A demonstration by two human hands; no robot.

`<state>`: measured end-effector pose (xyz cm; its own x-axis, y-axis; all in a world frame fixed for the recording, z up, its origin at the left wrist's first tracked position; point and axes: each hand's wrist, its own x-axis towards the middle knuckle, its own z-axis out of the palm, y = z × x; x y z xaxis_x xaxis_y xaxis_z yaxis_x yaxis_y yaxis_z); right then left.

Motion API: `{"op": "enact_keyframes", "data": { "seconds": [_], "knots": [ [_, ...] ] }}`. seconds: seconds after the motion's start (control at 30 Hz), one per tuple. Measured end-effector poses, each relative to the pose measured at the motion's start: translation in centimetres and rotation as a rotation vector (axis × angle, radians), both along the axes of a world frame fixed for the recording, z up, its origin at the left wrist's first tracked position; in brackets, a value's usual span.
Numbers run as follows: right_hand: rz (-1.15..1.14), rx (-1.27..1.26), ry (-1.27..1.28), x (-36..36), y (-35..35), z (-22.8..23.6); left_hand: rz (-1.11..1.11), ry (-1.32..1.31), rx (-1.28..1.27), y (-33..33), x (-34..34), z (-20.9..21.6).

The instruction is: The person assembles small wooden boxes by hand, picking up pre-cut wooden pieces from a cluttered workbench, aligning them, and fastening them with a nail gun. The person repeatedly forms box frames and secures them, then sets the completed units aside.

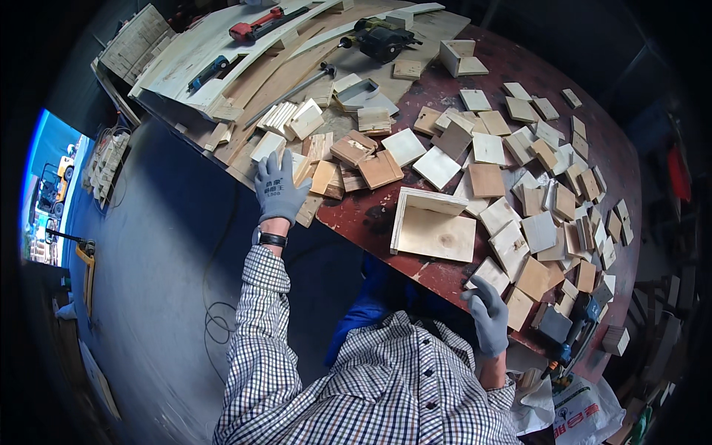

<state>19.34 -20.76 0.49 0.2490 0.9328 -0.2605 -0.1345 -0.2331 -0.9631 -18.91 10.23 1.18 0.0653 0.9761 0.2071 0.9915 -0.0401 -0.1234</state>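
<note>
My left hand, in a grey glove, reaches to the table's left edge. Its fingers are spread over small wooden blocks, close to a pale block and a tan block; whether it touches them is hard to tell. By the front edge, my right hand, also gloved, has loosely bent fingers that stand apart with nothing visible between them. A square wooden piece lies just beyond its fingertips. Between the hands, an open assembly of joined boards rests on the dark red table.
Loose wooden squares cover the table's right side. A nail gun lies at the right corner. Further back are a hammer, a red tool, a blue tool and a black power tool. A hose coils on the floor.
</note>
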Motion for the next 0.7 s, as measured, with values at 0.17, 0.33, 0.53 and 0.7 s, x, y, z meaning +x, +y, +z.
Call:
{"op": "enact_keyframes", "data": {
  "seconds": [0.17,0.33,0.53,0.7],
  "knots": [
    [0.067,0.011,-0.051,-0.1,0.2,0.9,-0.212,-0.078,-0.06,6.3,3.3,-2.1],
    [0.053,0.038,-0.134,-0.3,-0.4,1.3,0.128,0.169,-0.358,12.8,6.0,-2.6],
    [-0.073,0.008,-0.058,0.2,-2.5,0.8,0.107,0.206,-0.524,16.0,6.1,-4.4],
    [-0.062,-0.011,-0.039,0.9,-2.9,0.0,0.066,0.184,-0.584,16.0,5.5,-3.6]
  ]
}}
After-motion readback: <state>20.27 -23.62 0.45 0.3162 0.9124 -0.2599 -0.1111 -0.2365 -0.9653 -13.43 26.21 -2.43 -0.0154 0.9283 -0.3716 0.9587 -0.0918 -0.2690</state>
